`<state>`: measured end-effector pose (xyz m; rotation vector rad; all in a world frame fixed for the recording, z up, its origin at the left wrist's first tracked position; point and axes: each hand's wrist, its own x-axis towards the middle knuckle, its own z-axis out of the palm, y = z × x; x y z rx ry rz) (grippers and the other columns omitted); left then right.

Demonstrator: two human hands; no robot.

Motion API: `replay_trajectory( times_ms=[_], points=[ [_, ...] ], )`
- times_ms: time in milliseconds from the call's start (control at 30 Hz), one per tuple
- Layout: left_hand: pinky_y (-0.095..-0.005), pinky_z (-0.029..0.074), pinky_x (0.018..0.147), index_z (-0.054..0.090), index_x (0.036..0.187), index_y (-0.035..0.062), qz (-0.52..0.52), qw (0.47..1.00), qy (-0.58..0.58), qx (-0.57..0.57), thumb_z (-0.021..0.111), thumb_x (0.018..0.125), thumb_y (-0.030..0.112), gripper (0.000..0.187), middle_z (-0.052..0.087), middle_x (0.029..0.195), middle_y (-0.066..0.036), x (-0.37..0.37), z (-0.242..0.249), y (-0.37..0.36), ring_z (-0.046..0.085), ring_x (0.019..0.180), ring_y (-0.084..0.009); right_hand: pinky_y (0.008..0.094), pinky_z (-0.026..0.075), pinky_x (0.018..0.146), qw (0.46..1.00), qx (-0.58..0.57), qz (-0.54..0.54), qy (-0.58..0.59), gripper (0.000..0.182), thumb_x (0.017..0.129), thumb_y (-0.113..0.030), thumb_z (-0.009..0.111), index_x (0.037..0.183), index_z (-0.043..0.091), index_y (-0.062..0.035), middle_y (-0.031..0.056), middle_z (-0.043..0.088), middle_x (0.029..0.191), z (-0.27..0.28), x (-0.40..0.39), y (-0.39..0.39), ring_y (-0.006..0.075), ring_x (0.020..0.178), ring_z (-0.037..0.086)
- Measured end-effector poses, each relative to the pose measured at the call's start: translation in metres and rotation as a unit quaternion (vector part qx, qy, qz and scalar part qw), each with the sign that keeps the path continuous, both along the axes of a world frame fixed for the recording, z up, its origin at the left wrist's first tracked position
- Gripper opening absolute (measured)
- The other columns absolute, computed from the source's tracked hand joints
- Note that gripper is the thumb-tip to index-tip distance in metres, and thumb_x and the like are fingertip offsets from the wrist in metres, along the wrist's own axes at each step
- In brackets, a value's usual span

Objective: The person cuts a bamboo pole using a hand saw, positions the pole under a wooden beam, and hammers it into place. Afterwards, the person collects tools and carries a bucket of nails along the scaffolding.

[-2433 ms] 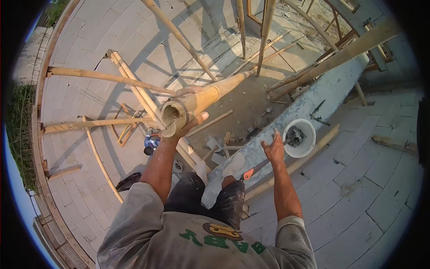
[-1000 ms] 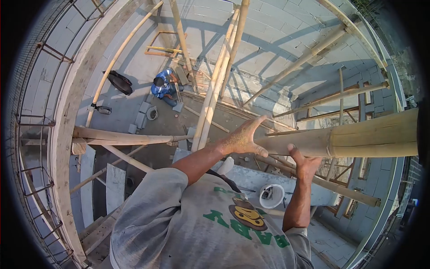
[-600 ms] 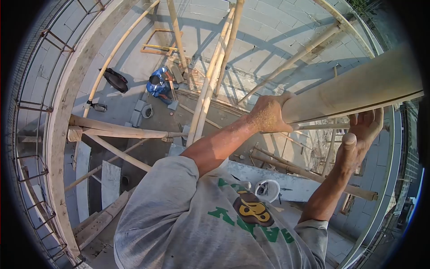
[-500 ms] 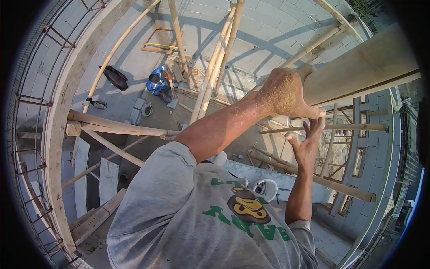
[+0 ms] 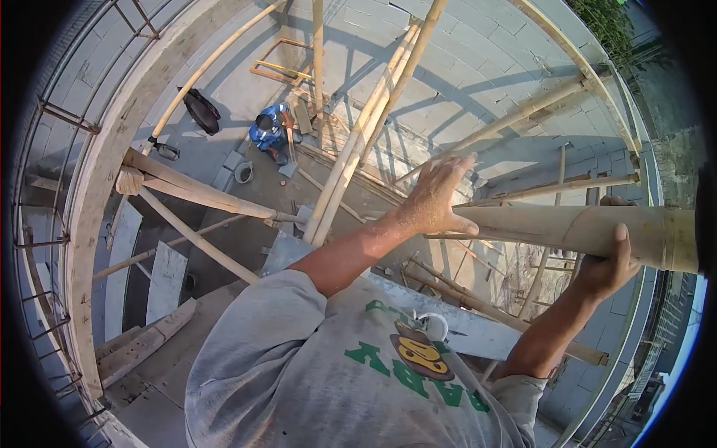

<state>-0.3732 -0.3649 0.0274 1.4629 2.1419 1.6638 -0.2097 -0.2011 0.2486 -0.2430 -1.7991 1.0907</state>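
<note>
A thick bamboo pole [image 5: 553, 228] lies roughly level at the right, its near end beside the front of my body. My right hand [image 5: 609, 265] grips it from below, with the thumb up its near side and fingertips showing over the top. At the pole's left end is my left hand [image 5: 437, 198], dusted with yellowish grains. Its fingers are spread, and the thumb is at or close to the pole's tip; whether they touch is unclear.
Far below, a person in blue [image 5: 270, 133] crouches near a bucket [image 5: 244, 172]. Bamboo props [image 5: 373, 123] slant upward ahead. A concrete beam [image 5: 86, 224] and steel rebar cage [image 5: 45, 246] run along the left. Block walls [image 5: 478, 45] surround the drop.
The pole has swung down from the upper right to nearly level. My left hand has come off its underside and spread open; my right hand has moved right and taken hold of it.
</note>
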Motion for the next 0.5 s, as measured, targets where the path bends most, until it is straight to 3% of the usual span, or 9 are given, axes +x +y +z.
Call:
replay_trajectory(
  times_ms=[33,67,133,200,267,367,500],
  points=[
    [-0.0565,0.022,0.116,0.023,0.154,0.0088,0.009,0.998,-0.025,-0.065,0.085,0.058,0.065,0.127,0.034,0.153,-0.019,0.014,-0.04,-0.009,0.031,0.143,-0.0388,0.0497,0.045,0.098,0.999,0.031,0.017,0.027,0.063,0.083,-0.025,0.062,0.126,0.045,0.0165,0.0271,0.061,0.113,0.043,0.007,0.004,0.0391,0.104,0.061],
    [-0.0572,0.022,0.116,0.023,0.154,0.0095,0.016,0.991,-0.038,-0.128,0.086,0.058,0.063,0.126,0.034,0.153,-0.018,0.022,-0.065,-0.013,0.03,0.143,-0.0391,0.0502,0.043,0.102,0.998,-0.022,0.013,0.052,0.06,0.087,-0.028,0.055,0.126,0.047,0.017,0.0285,0.059,0.116,0.085,0.02,0.005,0.0393,0.11,0.059],
    [-0.0589,0.021,0.116,0.025,0.153,0.0101,-0.002,0.987,-0.046,-0.154,0.088,0.059,0.056,0.122,0.037,0.151,-0.017,0.043,-0.085,-0.004,0.032,0.142,-0.0367,0.0498,0.047,0.099,0.992,0.127,-0.007,0.025,0.054,0.09,-0.026,0.052,0.122,0.052,0.0169,0.0293,0.061,0.116,0.163,0.055,0.024,0.0383,0.108,0.061],
    [-0.0575,0.024,0.115,0.03,0.15,0.0113,-0.037,0.992,-0.045,-0.113,0.089,0.06,0.049,0.114,0.043,0.147,-0.015,0.053,-0.081,0.015,0.038,0.139,-0.0336,0.0497,0.047,0.098,0.984,0.177,-0.033,0.002,0.052,0.09,-0.026,0.053,0.122,0.053,0.016,0.0286,0.061,0.115,0.18,0.049,0.03,0.0378,0.107,0.062],
    [-0.0532,0.03,0.114,0.038,0.145,0.0131,-0.087,0.996,-0.027,-0.004,0.089,0.061,0.041,0.102,0.051,0.14,-0.012,0.055,-0.057,0.037,0.047,0.133,-0.0298,0.0495,0.047,0.098,0.978,0.186,-0.063,-0.074,0.051,0.09,-0.026,0.054,0.121,0.054,0.0151,0.0279,0.061,0.115,0.156,0.018,0.035,0.0374,0.107,0.062],
    [-0.0438,0.042,0.106,0.05,0.129,0.0144,-0.158,0.977,-0.146,-0.008,0.087,0.062,0.034,0.08,0.063,0.122,-0.009,0.052,-0.002,0.05,0.061,0.116,-0.0272,0.0493,0.048,0.097,0.945,0.185,-0.089,-0.253,0.049,0.089,-0.025,0.054,0.119,0.055,0.0137,0.027,0.062,0.114,0.076,-0.043,0.044,0.0367,0.106,0.062],
    [-0.039,0.049,0.093,0.055,0.114,0.0156,-0.097,0.992,-0.059,0.062,0.086,0.063,0.031,0.062,0.067,0.108,-0.008,0.046,0.016,0.072,0.066,0.101,-0.0298,0.049,0.048,0.096,0.895,0.204,-0.066,-0.392,0.047,0.089,-0.025,0.056,0.118,0.056,0.0118,0.0256,0.062,0.112,-0.008,-0.102,0.047,0.0358,0.105,0.062]
  ],
)
